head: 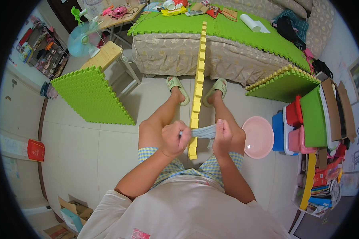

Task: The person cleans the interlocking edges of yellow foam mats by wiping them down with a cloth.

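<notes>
Between my two fists a light grey-blue cloth (204,132) is stretched sideways. My left hand (176,138) is closed on one end and my right hand (223,136) on the other. Under the cloth, a yellow foam mat with toothed edges (199,71) stands on edge between my legs, its narrow side facing up. Its far end reaches towards the sofa. Whether the cloth touches the mat's edge cannot be told. The mat's broad faces are hidden from this angle.
A green foam mat (92,95) stands at the left, near a wooden bench (103,56) and a fan (84,39). More mats (282,83) lean by the sofa (167,53). At the right are a pink basin (258,137) and stacked plastic bins (294,131).
</notes>
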### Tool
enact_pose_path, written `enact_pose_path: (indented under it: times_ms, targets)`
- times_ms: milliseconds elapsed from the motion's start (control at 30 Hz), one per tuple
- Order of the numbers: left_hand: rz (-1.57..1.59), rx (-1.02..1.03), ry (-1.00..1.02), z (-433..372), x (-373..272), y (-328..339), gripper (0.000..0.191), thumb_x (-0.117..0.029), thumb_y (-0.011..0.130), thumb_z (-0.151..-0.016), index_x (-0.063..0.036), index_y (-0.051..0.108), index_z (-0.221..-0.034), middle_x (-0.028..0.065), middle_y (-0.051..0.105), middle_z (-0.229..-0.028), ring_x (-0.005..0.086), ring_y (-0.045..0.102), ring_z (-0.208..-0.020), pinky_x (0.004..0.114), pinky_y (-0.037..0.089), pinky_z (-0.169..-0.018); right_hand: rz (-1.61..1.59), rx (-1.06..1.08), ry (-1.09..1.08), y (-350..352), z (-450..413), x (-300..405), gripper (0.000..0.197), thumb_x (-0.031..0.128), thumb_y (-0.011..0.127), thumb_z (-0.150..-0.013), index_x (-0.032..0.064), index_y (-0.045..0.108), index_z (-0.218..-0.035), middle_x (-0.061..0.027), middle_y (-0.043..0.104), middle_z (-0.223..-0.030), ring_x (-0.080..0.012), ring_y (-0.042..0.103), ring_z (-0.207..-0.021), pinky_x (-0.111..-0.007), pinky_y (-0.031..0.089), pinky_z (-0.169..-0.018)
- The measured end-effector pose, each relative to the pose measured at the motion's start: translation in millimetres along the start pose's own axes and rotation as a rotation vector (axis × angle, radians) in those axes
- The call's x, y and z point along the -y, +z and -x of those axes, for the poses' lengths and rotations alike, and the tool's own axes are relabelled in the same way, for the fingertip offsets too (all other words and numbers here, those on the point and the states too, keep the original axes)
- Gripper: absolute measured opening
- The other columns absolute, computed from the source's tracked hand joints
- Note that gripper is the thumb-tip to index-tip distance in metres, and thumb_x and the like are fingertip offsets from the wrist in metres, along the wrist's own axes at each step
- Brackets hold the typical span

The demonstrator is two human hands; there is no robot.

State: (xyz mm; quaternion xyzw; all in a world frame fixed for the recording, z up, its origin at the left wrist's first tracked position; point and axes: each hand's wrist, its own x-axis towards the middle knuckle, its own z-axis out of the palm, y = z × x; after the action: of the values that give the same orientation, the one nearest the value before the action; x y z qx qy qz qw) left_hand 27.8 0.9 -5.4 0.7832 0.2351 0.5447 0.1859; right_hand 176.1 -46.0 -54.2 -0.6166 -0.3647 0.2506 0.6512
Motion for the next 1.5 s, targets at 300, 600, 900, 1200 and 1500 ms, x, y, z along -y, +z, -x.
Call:
enact_pose_path:
  times_ms: [300,600,900,1200,1500]
  targets:
    - [0.455,-0.151,-0.683,-10.4,13.3,9.5,0.026,-0.018,0.038,-0.096,-0.0077,0.038,-0.072,-0.0059,0.032,-0.065,0.0019,0.028,-0.060,0.019,0.027,-0.051,-0.421,0.450,0.382,-4.2,-17.0,25.9,0.019,0.020,0.051,-0.091,0.0086,0.049,-0.076,0.0051,0.046,-0.066,-0.0001,0.034,-0.051,-0.016,0.026,-0.042]
    - [0.514,-0.096,-0.885,-5.6,21.9,19.8,0.027,-0.024,0.048,-0.093,-0.0054,0.043,-0.075,-0.0021,0.046,-0.062,0.0037,0.039,-0.056,0.022,0.034,-0.048,-0.340,0.403,0.380,18.0,-6.0,3.2,0.021,0.022,0.052,-0.091,0.0068,0.053,-0.076,0.0050,0.047,-0.063,-0.0007,0.039,-0.048,-0.017,0.031,-0.041]
    - [0.126,-0.073,-0.764,31.5,42.0,39.5,0.027,-0.020,0.054,-0.089,-0.0028,0.044,-0.071,0.0040,0.044,-0.052,0.0070,0.038,-0.050,0.027,0.035,-0.044,-0.193,0.294,0.278,24.8,1.9,16.6,0.026,0.025,0.048,-0.092,0.0047,0.050,-0.076,-0.0017,0.048,-0.059,-0.0088,0.046,-0.048,-0.025,0.036,-0.044]
    - [0.225,-0.196,-0.662,12.4,33.2,31.0,0.022,-0.016,0.056,-0.087,-0.0037,0.045,-0.072,0.0047,0.045,-0.052,0.0093,0.039,-0.047,0.026,0.035,-0.044,0.261,0.168,-0.051,29.3,11.2,-16.0,0.026,0.023,0.046,-0.092,0.0005,0.049,-0.077,-0.0209,0.052,-0.066,-0.0399,0.050,-0.060,-0.040,0.038,-0.051]
    - [-0.036,-0.083,-0.601,41.5,54.5,31.5,0.022,-0.018,0.055,-0.088,-0.0042,0.045,-0.074,0.0093,0.045,-0.053,0.0153,0.044,-0.045,0.031,0.037,-0.043,-0.139,0.279,0.211,31.1,12.3,9.7,0.031,0.025,0.047,-0.092,-0.0001,0.043,-0.074,-0.0086,0.040,-0.061,-0.0126,0.036,-0.058,-0.029,0.035,-0.052]
